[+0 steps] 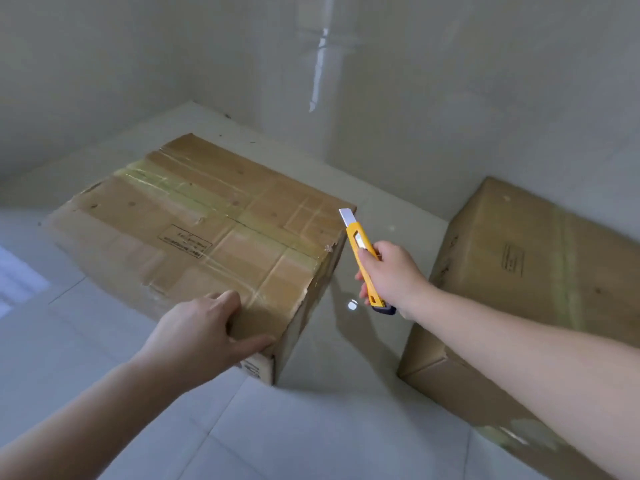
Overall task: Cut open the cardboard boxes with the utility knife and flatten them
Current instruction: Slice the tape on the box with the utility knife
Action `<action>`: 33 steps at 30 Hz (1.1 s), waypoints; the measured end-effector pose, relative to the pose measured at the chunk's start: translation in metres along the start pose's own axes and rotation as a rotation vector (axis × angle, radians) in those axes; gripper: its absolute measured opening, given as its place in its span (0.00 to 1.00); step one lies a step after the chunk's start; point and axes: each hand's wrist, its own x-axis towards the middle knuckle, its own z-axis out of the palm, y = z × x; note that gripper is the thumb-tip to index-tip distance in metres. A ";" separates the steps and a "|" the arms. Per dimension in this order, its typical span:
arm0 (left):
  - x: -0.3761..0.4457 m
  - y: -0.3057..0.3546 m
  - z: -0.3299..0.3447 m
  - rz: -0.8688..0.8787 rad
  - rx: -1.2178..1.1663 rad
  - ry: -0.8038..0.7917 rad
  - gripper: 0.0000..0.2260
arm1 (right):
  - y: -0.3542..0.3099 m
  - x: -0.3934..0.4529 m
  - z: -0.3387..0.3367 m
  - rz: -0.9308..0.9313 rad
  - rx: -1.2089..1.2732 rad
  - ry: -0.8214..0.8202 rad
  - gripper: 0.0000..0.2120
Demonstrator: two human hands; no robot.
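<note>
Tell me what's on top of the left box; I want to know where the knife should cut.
Yellowish tape strips cross the left box; a printed stamp and the left hand at its near corner. Contents are hidden: flaps closed.

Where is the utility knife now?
The right hand grips the utility knife in the air, blade out, between the two boxes, near the left box's right edge.
</note>
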 end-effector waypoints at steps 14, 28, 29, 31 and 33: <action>0.055 0.035 0.021 0.276 0.101 0.065 0.43 | 0.000 0.048 -0.022 0.215 0.410 -0.020 0.10; 0.050 0.005 0.020 0.165 0.058 -0.171 0.49 | -0.008 0.071 -0.011 0.243 0.439 -0.031 0.11; 0.052 0.006 0.020 0.171 0.075 -0.139 0.51 | -0.008 0.072 -0.011 0.239 0.431 -0.028 0.11; 0.053 0.012 0.018 0.144 0.104 -0.162 0.51 | -0.007 0.074 -0.010 0.226 0.420 -0.024 0.13; 0.055 0.016 0.016 0.118 0.084 -0.178 0.51 | -0.006 0.074 -0.010 0.216 0.409 -0.023 0.14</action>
